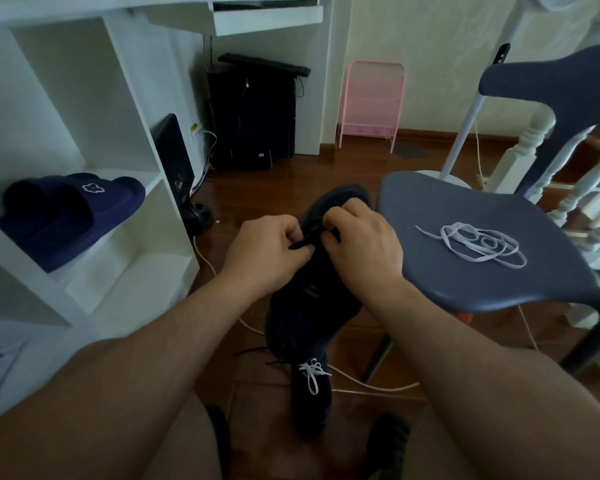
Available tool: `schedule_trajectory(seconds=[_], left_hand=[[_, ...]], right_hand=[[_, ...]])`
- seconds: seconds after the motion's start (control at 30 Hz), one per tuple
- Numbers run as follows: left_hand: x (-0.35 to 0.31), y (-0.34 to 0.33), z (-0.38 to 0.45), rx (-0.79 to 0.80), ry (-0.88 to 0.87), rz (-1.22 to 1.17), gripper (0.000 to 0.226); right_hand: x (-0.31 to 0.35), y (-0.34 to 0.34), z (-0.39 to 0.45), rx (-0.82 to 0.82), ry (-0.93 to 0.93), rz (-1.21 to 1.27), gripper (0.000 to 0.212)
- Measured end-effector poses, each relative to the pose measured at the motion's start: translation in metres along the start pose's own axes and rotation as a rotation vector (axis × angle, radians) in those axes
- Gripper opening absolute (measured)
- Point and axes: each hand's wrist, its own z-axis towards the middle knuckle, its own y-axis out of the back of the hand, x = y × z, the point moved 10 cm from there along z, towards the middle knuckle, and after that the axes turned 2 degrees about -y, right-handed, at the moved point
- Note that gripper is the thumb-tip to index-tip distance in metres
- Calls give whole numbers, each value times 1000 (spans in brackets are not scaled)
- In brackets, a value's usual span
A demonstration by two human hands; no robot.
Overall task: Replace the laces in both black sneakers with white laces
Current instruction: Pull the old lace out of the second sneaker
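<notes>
Held up between the knees: black sneaker (312, 292), long axis running away from the viewer, toe pointing forward toward the floor. Left hand (267, 251) and right hand (361, 244) both curled, pinching black lace (303, 242) near the toe. Below, second sneaker (310, 396) with white laces. Loose white lace (478, 245) on chair seat (465, 282).

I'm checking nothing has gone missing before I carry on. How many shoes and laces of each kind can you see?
Black sneakers: 2, held, floor
Navy slippers: 2
White laces: 2, chair, floor sneaker
Black laces: 2, pinched, floor
Total: 8
</notes>
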Motion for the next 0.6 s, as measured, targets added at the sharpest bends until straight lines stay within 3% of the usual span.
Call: schedule_trajectory(seconds=[0.13,0.27,0.33,0.5,0.57,0.6], left_hand=[[7,1,1,8,42,-30,27],[35,-2,8,32,173,-93,25],[55,1,14,31,255,-111,24],[93,27,19,-78,329,-36,21],[92,28,17,-69,287,39,24],[89,27,17,-61,264,76,25]], right_hand=[[5,5,1,-45,88,52,4],[0,11,2,-46,-5,257,7],[-23,22,5,-98,-184,417,6],[-133,39,-14,-355,-947,922,11],[-134,18,-21,-274,-1117,1266,28],[-118,13,-17,-185,-1105,1402,35]])
